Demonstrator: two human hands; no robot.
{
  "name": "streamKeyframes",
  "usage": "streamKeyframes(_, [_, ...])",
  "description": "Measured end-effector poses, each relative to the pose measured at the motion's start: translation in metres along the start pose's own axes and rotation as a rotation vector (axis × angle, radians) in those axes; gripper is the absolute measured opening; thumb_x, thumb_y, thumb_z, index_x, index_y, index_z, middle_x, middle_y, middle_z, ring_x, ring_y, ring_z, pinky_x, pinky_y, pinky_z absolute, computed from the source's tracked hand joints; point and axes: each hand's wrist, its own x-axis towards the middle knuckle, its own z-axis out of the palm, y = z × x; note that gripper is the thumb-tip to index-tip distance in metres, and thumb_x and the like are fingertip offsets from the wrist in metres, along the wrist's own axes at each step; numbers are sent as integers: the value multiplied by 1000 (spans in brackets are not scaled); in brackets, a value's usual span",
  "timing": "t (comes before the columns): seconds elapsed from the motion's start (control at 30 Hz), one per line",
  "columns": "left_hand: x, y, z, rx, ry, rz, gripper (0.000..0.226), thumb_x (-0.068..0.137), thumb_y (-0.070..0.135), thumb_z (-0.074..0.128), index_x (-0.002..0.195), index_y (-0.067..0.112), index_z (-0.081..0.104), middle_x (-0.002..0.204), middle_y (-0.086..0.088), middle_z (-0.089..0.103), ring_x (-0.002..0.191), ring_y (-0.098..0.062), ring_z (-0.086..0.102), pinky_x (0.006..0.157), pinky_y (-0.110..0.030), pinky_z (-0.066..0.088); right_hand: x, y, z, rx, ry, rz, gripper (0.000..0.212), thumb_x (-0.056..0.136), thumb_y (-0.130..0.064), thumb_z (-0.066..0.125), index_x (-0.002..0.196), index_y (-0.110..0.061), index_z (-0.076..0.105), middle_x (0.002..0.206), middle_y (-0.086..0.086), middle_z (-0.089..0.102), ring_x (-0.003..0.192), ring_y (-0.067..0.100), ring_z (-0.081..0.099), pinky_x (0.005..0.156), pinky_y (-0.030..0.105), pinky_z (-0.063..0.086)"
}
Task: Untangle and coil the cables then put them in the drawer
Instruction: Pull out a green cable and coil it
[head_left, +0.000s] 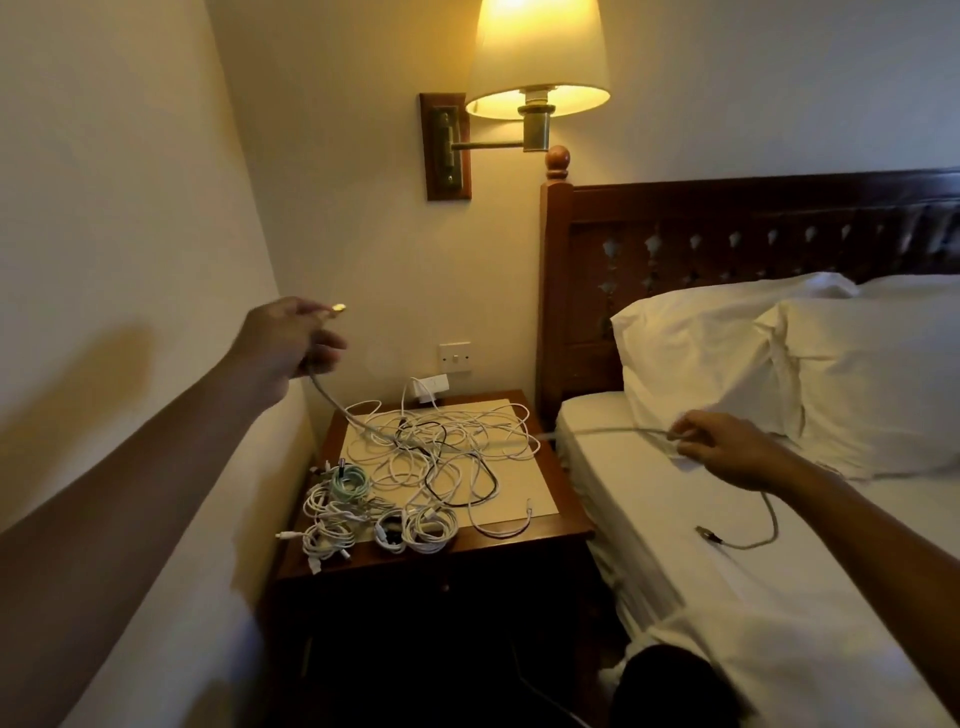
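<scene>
Left hand (288, 343): raised above and to the left of the dark wooden bedside table (571, 519), fingers curled around a thick pale grey cable (613, 430). The cable's metal plug (337, 309) protrudes past the thumb.

Right hand (724, 452): over the white-sheeted bed (649, 519), near the white pillow (701, 358), fingertips pinching the same grey cable. Its tail loops across the sheet.

Between the hands, the cable drops into the loose tangle of white and black cables (441, 447) on the table top, then appears to leave over the table's right edge; its path inside the tangle cannot be traced.

Small coiled cable bundles (363, 519) lie at the table's front left corner.

The cream-shaded wall lamp (537, 57) is lit.
</scene>
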Motion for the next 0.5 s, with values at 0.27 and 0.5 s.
streamKeyframes(0.27, [-74,19,114,176,-387,221,26,108,26,47,111,12,69,102,-3,79,91,-16,77,78,-33,60,-47,-197,51,676,-396,-222,49,98,-51,52,138,-23,55,131,-1,68,124,16,62,110,41,47])
streamKeyframes(0.5, [-48,-30,35,780,-308,611,14,98,24,63,88,31,69,77,11,70,66,-5,62,61,-28,41,-73,-230,49,973,-288,-294,32,110,-28,42,111,-14,70,63,-1,40,52,11,33,47,25,26])
